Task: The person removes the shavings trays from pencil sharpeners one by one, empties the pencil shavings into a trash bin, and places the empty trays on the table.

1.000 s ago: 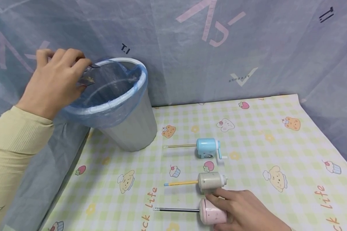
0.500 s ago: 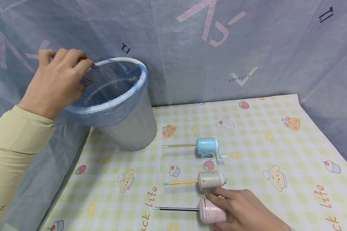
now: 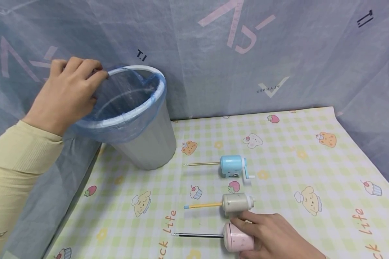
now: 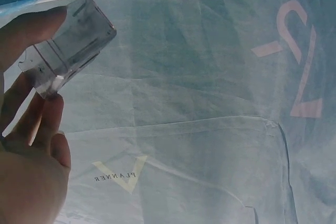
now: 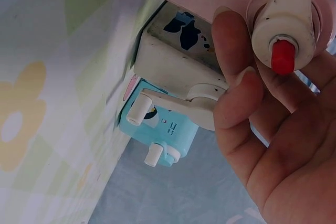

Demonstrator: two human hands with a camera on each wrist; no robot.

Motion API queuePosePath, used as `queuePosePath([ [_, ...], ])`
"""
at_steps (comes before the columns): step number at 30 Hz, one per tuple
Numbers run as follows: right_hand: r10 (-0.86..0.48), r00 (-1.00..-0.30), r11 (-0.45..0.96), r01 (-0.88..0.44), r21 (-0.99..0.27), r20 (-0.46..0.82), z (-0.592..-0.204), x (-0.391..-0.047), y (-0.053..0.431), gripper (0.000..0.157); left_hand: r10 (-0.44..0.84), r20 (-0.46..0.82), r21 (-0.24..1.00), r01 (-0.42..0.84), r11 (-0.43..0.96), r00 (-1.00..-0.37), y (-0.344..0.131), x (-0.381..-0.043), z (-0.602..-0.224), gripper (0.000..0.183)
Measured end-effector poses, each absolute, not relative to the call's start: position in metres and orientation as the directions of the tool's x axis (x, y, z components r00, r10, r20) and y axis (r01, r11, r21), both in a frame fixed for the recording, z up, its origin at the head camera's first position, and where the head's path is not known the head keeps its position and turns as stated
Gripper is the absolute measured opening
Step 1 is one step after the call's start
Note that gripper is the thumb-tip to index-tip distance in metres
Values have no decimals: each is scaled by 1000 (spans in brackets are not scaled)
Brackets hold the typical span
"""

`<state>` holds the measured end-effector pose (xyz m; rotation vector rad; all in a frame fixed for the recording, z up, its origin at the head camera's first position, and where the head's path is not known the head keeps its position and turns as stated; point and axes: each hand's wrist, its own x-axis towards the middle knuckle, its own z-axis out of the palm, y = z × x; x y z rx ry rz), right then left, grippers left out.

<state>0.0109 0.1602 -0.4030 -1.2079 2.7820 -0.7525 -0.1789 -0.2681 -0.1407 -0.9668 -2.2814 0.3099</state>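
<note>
The left hand is shifting slightly toward the bin; the box, showing beyond the fingers one second earlier, is now hiding behind them in the head view; the hand is pinching it between thumb and fingers in the left wrist view; this turn is probably serving to empty the box, though whether residue is remaining inside is not showing clearly.

Nearest, the right hand is holding its place, gripping the pink sharpener at the crank end; a black pencil is projecting from it; the grey sharpener is lying just beyond, holding a yellow pencil; the blue sharpener is standing farther back, holding a gold pencil.

At the far left, the bin is standing with the liner folding over its rim; that rim is possibly obstructing a lower hand position; the curtain is hanging behind.
</note>
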Motion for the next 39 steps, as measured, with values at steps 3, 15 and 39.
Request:
queuePosePath([
  [3,-692,-699,582,-687,-435,178,-404,11,160,65,724,449,-448,570,689,-523,-268,-179,-142,52],
  [15,-687,-691,571,-705,-421,226,-405,10,159,63,794,338,-580,553,598,-505,-265,-176,-142,46],
  [39,-684,-697,574,-695,-432,213,-406,11,160,63,799,451,-627,496,601,-397,-253,-162,-142,22],
])
